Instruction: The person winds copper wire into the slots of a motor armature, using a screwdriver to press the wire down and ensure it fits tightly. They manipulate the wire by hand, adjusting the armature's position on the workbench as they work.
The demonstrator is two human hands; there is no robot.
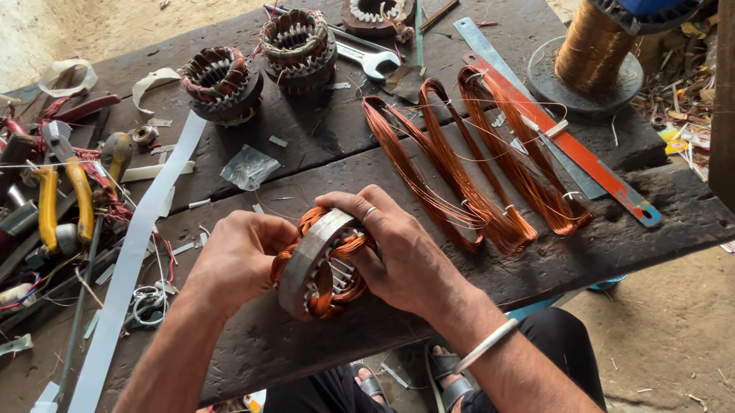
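Both hands are on a motor stator held on edge just above the near edge of the counter, in front of the seated person's knees. Left hand cups the ring from the left, fingers clenched around its rim, likely as the steadying side. Right hand wraps over the top and right, fingers curled onto the copper winding where it bulges out of the core; ring on one finger, metal bangle at the wrist. Held on edge, the winding ends on both faces stay reachable.

Left of the hands: a long white strip of insulating paper runs along the counter, beside a heap of tools with yellow-handled pliers on top. A small clear plastic bag lies just beyond the hands.

Further out, right of centre: loose copper wire coils, laid out as long flat loops side by side, apparently kept apart so they don't tangle. An orange-handled saw blade lies across them.

Far side: three more stators, two wound and one lying flat, with an open-ended spanner between. A spool of copper wire stands upright at the far right corner.
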